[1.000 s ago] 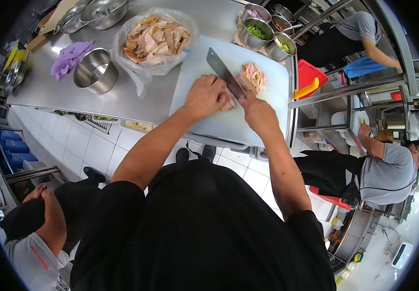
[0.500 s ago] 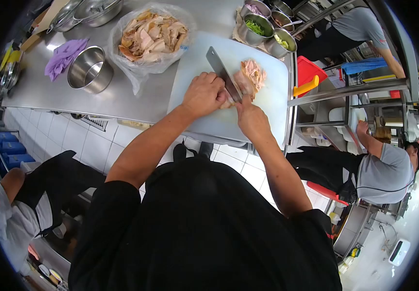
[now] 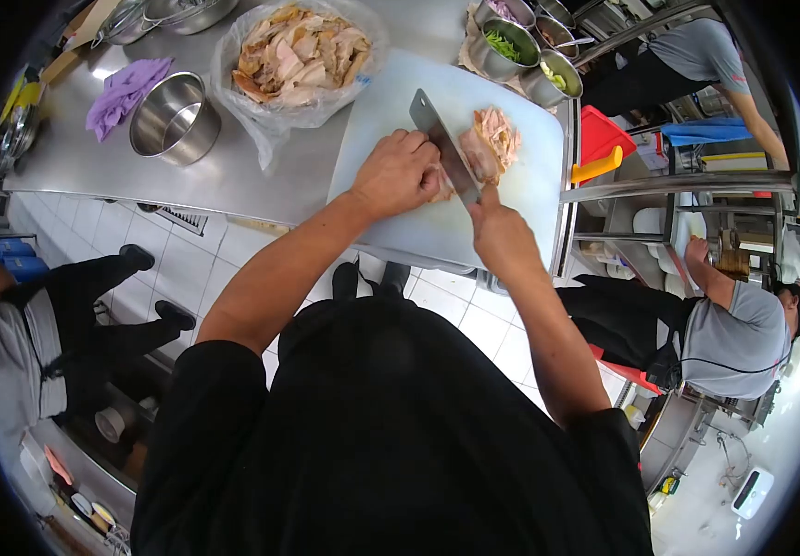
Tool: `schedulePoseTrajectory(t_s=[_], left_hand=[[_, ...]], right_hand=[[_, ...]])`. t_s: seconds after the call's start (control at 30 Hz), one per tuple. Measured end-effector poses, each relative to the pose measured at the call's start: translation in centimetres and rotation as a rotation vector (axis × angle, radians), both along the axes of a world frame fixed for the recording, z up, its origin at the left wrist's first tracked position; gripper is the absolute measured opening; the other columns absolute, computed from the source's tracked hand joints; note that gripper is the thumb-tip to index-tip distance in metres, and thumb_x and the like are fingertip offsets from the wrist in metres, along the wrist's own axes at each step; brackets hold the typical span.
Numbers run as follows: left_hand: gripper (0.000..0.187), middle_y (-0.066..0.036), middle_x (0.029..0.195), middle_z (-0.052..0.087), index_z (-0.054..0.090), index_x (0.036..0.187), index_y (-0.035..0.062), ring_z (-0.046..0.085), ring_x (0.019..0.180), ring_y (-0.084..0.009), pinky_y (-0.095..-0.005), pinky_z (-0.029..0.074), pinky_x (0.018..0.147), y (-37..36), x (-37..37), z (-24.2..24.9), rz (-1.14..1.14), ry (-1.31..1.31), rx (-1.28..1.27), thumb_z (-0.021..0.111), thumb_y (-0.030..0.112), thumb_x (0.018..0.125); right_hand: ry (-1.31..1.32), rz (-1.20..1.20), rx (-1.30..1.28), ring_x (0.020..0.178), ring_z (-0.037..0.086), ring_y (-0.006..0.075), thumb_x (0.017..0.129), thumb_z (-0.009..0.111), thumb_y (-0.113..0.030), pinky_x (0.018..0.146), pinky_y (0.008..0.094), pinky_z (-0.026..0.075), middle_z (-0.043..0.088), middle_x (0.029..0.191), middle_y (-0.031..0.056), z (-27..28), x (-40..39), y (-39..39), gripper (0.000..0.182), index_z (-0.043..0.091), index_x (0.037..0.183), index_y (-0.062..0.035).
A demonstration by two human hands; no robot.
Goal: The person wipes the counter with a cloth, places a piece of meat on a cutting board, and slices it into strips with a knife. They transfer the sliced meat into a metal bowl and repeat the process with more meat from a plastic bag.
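Observation:
My right hand [image 3: 508, 239] is closed around the handle of a cleaver [image 3: 443, 139], its broad blade slanting across the white cutting board [image 3: 534, 199]. On the blade's left, my left hand [image 3: 402, 173] has its fingers curled over a piece of pale cooked meat [image 3: 442, 188], mostly hidden beneath them. Sliced meat [image 3: 493, 144] lies in a loose heap just right of the blade. Beyond the board's left side, a clear plastic bag [image 3: 275, 116] holds a large pile of pale meat pieces [image 3: 302, 57] that look like chicken.
Left on the steel counter [image 3: 75, 176] are a steel pot [image 3: 175, 119] and a purple cloth [image 3: 126, 97]. Steel containers with chopped greens [image 3: 503, 44] stand behind the board. A red container [image 3: 604, 139] with a yellow handle [image 3: 598, 167] sits at right. Co-workers are on both sides.
The cleaver and my right hand have shifted slightly right and down in view, with a wider gap between left hand and sliced heap. The person at left has moved, showing both shoes.

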State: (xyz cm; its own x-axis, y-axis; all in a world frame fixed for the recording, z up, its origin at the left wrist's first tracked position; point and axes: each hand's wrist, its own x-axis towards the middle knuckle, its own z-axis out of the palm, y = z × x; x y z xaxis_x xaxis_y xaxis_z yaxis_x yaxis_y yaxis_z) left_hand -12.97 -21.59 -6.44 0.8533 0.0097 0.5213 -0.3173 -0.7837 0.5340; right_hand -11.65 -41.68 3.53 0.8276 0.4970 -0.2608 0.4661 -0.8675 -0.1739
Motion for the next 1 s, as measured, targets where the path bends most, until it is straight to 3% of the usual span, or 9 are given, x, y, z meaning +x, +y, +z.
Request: schedulePoseTrajectory(t_s=[0.17, 0.27, 0.37, 0.5, 0.63, 0.73, 0.77, 0.83, 1.0], left_hand=[[0.025, -0.014, 0.103, 0.059, 0.065, 0.098, 0.0061, 0.058, 0.097, -0.0346, -0.0441, 0.050, 0.087, 0.1, -0.1, 0.3, -0.015, 0.007, -0.035, 0.069, 0.014, 0.075], [0.024, -0.015, 0.105, 0.058, 0.064, 0.098, 0.0060, 0.058, 0.099, -0.0349, -0.0439, 0.050, 0.089, 0.4, -0.5, 0.5, -0.042, -0.126, -0.132, 0.069, 0.013, 0.075], [0.025, -0.015, 0.107, 0.057, 0.064, 0.098, 0.0064, 0.058, 0.099, -0.0356, -0.0447, 0.050, 0.089, 0.6, -0.8, 0.7, -0.052, -0.057, -0.062, 0.070, 0.012, 0.075], [0.026, -0.016, 0.108, 0.057, 0.064, 0.098, 0.0072, 0.059, 0.097, -0.0366, -0.0456, 0.051, 0.088, 0.7, -0.2, 0.0, -0.065, -0.001, -0.051, 0.071, 0.011, 0.074], [0.022, -0.014, 0.104, 0.057, 0.064, 0.095, 0.0078, 0.058, 0.095, -0.0357, -0.0449, 0.051, 0.087, 1.2, 0.5, -0.5, -0.077, -0.087, -0.059, 0.070, 0.014, 0.075], [0.021, -0.014, 0.103, 0.057, 0.064, 0.094, 0.0077, 0.057, 0.098, -0.0352, -0.0441, 0.050, 0.088, 0.8, -0.2, -0.2, -0.069, -0.127, -0.109, 0.069, 0.016, 0.076], [0.021, -0.014, 0.105, 0.057, 0.064, 0.095, 0.0076, 0.057, 0.099, -0.0353, -0.0440, 0.050, 0.089, 0.9, -0.4, 0.2, -0.056, -0.143, -0.132, 0.069, 0.016, 0.076], [0.026, -0.017, 0.112, 0.057, 0.064, 0.100, 0.0067, 0.056, 0.106, -0.0366, -0.0445, 0.050, 0.094, 1.3, -0.8, 0.7, -0.076, -0.039, -0.096, 0.072, 0.014, 0.076], [0.025, -0.013, 0.108, 0.058, 0.064, 0.099, 0.0080, 0.057, 0.102, -0.0348, -0.0433, 0.050, 0.093, 1.5, -0.8, -0.1, -0.109, -0.007, -0.098, 0.071, 0.016, 0.076]], right_hand=[[-0.062, 0.057, 0.131, 0.080, 0.068, 0.0486, 0.104, 0.051, -0.025, 0.073, 0.0578, 0.053, 0.068, 0.082, 0.0296, -3.4, 1.6, 0.2, 0.034, 0.047, 0.125, 0.0022], [-0.035, 0.113, 0.162, 0.084, 0.068, 0.0487, 0.103, 0.053, -0.023, 0.074, 0.0562, 0.053, 0.068, 0.087, 0.0320, -0.8, 3.9, 1.9, 0.042, 0.045, 0.136, 0.0022], [0.064, 0.108, 0.140, 0.094, 0.067, 0.0485, 0.103, 0.052, -0.022, 0.081, 0.0558, 0.052, 0.069, 0.097, 0.0318, 3.3, 3.3, 2.9, 0.050, 0.039, 0.145, 0.0019], [0.139, -0.032, -0.051, 0.094, 0.068, 0.0499, 0.105, 0.048, -0.025, 0.084, 0.0595, 0.052, 0.069, 0.097, 0.0323, 2.3, 0.9, 1.8, 0.032, 0.045, 0.124, 0.0003], [0.047, -0.056, 0.072, 0.084, 0.067, 0.0517, 0.104, 0.051, -0.027, 0.077, 0.0612, 0.051, 0.068, 0.087, 0.0329, -1.7, 0.7, 2.1, 0.037, 0.046, 0.125, 0.0035], [-0.055, 0.107, 0.179, 0.083, 0.067, 0.0512, 0.104, 0.051, -0.026, 0.076, 0.0598, 0.052, 0.069, 0.089, 0.0322, -0.9, 3.1, 2.5, 0.038, 0.047, 0.128, 0.0037], [-0.252, 0.235, 0.369, 0.085, 0.068, 0.0501, 0.104, 0.051, -0.024, 0.078, 0.0580, 0.053, 0.069, 0.092, 0.0315, -3.0, 4.7, 2.1, 0.039, 0.048, 0.131, 0.0035], [0.044, 0.075, 0.166, 0.090, 0.067, 0.0494, 0.103, 0.051, -0.024, 0.081, 0.0571, 0.053, 0.069, 0.093, 0.0310, 2.8, 3.4, 3.2, 0.041, 0.047, 0.133, 0.0035], [0.091, -0.089, 0.079, 0.080, 0.066, 0.0521, 0.103, 0.053, -0.026, 0.074, 0.0601, 0.051, 0.068, 0.087, 0.0317, -0.9, -0.3, 2.3, 0.032, 0.048, 0.119, 0.0020]])
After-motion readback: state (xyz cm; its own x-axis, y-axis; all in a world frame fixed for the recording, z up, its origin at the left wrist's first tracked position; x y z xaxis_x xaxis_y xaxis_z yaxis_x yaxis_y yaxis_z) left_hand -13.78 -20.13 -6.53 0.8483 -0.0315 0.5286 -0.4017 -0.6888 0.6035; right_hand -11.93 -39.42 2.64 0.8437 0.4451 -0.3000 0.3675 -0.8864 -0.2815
